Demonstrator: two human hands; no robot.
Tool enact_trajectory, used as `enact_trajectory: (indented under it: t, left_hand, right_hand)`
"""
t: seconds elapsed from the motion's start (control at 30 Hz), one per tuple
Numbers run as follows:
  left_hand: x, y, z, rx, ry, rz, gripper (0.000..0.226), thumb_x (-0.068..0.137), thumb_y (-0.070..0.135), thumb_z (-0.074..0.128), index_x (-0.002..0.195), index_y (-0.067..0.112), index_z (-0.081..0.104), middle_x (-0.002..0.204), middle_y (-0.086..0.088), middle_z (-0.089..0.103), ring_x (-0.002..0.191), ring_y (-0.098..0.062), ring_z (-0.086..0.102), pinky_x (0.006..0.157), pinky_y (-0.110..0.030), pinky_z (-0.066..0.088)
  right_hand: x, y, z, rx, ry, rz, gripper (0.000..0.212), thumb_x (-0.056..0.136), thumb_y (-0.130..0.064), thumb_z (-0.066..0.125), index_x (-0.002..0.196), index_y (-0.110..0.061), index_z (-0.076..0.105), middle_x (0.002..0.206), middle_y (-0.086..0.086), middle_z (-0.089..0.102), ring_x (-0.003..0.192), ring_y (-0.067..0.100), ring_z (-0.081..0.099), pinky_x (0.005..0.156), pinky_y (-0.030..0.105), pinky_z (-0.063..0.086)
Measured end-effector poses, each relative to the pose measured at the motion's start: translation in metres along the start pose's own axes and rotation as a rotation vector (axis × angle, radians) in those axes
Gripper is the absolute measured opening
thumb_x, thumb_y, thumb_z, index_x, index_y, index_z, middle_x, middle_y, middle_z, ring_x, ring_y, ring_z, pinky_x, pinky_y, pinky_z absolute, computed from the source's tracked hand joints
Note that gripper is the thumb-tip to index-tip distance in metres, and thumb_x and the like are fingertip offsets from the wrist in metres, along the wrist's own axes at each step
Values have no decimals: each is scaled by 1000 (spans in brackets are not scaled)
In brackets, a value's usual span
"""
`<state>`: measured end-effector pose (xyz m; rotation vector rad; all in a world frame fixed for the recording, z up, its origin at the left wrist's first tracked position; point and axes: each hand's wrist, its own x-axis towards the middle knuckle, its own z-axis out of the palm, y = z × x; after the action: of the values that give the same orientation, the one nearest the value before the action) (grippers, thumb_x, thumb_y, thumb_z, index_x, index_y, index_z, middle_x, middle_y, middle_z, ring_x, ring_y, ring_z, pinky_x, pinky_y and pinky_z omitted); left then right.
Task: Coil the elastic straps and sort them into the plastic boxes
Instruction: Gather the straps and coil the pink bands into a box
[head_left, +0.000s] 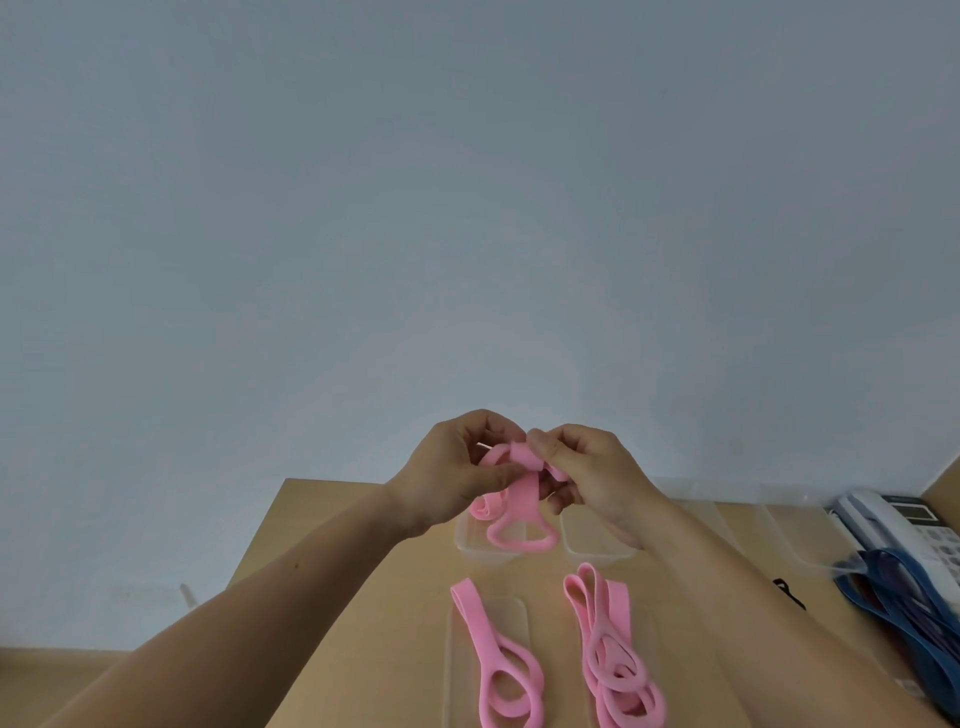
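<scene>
Both hands are raised above the wooden table and work one pink elastic strap. My left hand pinches its partly rolled upper end, and my right hand grips the same strap from the other side. The strap's loose loop hangs down over a clear plastic box. A rolled pink strap sits by that box's far left corner, partly hidden by my left hand. A second clear box stands to the right. Two more pink straps lie nearer, one on a clear lid, another bundle beside it.
Further clear boxes line the back right of the table. A white desk phone stands at the far right with blue straps draped in front of it. A small black item lies near them. A plain grey wall fills the upper view.
</scene>
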<state>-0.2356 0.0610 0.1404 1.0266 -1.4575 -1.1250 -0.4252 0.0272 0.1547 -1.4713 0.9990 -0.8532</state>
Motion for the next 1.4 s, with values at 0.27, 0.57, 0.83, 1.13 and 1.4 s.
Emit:
enact_trajectory:
  t: [0.27,0.57,0.83,1.13,1.4]
  left_hand:
    - [1,-3,-4,80,-29,-165,47,74,27,79,114,17,57,105,-11,70,89,-31,72,85,-50,58]
    - [0,5,-8,-122,-119,-298,45,78,12,69,117,-2,52,103,-29,67,100,-50,65,95,-62,48]
    - [3,8,-4,-180,-67,-273,40,74,14,76,108,2,58,80,-11,66,77,-30,64,80,-44,53]
    - [6,5,-2,21,-14,-121,35,72,10,83,101,8,62,90,-10,66,83,-28,66,81,-44,56]
    - [8,4,-2,57,-49,-217,46,69,14,81,111,11,61,98,-19,70,89,-28,70,90,-52,54]
  right_hand:
    - [0,5,3,-16,24,-58,17,87,-23,74,92,-7,68,70,7,69,57,19,62,51,27,51]
    - [-1,6,1,-69,17,-145,23,78,-23,82,98,-23,70,88,3,72,71,23,69,63,30,57]
    - [-4,5,-1,-47,-67,-178,43,68,-11,82,104,-31,69,103,9,70,96,26,68,86,38,58]
    - [-3,1,-1,19,-26,-1,41,77,-41,77,99,-7,68,81,13,73,67,27,70,68,40,57]
    - [-4,0,-2,-33,38,-114,20,77,-19,83,93,-13,73,77,2,73,62,16,69,58,23,54]
